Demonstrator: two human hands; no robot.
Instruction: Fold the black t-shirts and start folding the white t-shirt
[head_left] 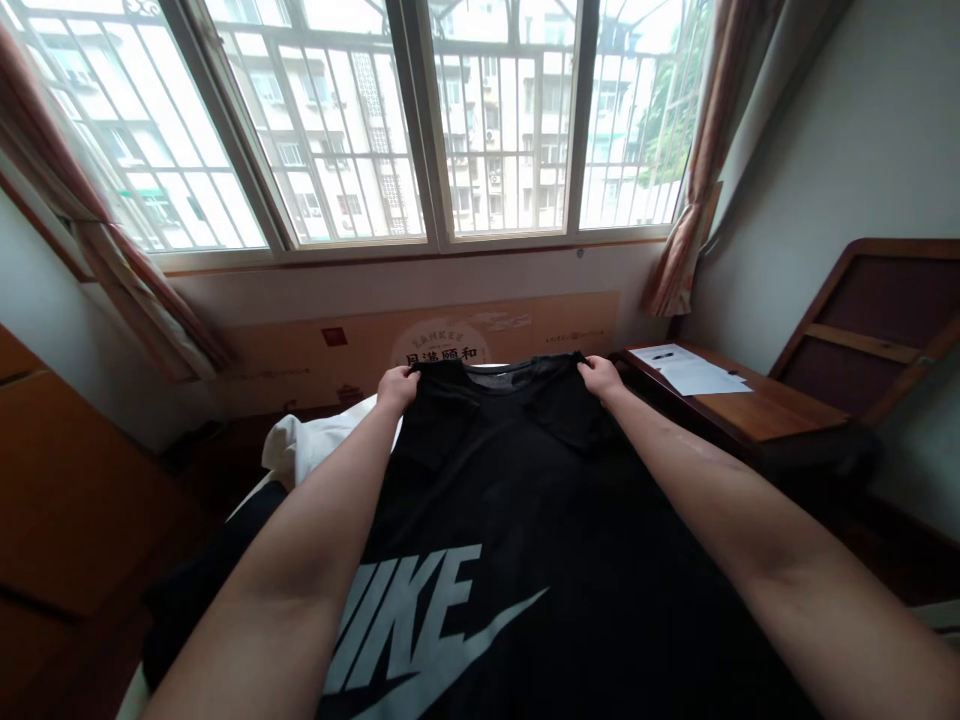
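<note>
Black T-shirt (525, 520) lay spread across the bed, white Nike logo (420, 630) nearest the camera (upside-up to the wearer). Both forearms reached over it. Left hand (397, 387) and right hand (600, 377) each had fingers clamped on the shirt's far corners. White cloth (315, 440) sat left. Beyond: papers (690, 372) on wooden counter (757, 410), then barred window (450, 120).

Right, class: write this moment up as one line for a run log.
left hand: grips far edge of black T-shirt | right hand: grips same edge | shirt: spread out, logo facing up | beside: wooden desk with papers
</note>
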